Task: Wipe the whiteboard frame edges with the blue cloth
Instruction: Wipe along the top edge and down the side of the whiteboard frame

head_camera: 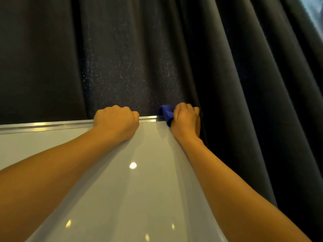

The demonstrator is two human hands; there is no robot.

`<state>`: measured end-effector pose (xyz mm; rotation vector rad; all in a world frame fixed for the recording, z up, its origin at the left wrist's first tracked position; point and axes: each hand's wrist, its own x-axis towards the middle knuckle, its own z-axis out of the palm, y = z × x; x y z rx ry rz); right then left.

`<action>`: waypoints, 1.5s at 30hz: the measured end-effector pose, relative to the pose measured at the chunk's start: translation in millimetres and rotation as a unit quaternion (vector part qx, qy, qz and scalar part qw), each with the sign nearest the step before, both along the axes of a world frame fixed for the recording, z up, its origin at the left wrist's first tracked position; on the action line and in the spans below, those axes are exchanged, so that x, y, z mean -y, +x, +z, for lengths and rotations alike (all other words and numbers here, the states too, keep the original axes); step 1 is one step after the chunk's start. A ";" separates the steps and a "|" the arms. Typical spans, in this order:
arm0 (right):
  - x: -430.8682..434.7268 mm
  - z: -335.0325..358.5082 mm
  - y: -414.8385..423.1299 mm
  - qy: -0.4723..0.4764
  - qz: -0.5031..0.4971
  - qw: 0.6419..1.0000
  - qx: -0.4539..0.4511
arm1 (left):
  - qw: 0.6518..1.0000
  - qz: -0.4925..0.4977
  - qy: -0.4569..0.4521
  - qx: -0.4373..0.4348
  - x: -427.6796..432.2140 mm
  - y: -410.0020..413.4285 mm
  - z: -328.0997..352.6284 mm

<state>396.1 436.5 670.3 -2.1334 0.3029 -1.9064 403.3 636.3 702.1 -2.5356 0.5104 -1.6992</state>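
A glossy whiteboard (pixel 122 189) fills the lower half of the view, and its silver metal frame (pixel 47 126) runs along the top edge. My left hand (pixel 116 122) is curled over that top frame near the middle, gripping it. My right hand (pixel 187 117) sits at the board's upper right corner, closed around the bunched blue cloth (pixel 167 113). The cloth presses on the corner of the frame and pokes out to the left of my fingers. Both forearms reach up across the board and hide the right side edge.
A dark pleated curtain (pixel 236 75) hangs right behind and to the right of the board. A strip of bright window (pixel 314 9) shows at the top right corner. Ceiling lights reflect on the board surface.
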 end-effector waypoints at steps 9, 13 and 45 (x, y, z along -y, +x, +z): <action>35.8 -0.3 -23.8 0.220 0.132 0.945 -0.201 | 1.000 0.007 -0.011 0.005 -3.6 -3.4 2.4; 26.6 -8.0 -25.0 0.165 0.160 0.964 -0.131 | 0.996 -0.036 0.044 0.074 18.6 -6.6 -2.5; -36.3 -392.4 -165.9 0.194 0.009 0.974 -0.115 | 0.856 -0.193 0.478 0.034 202.2 -75.2 -228.2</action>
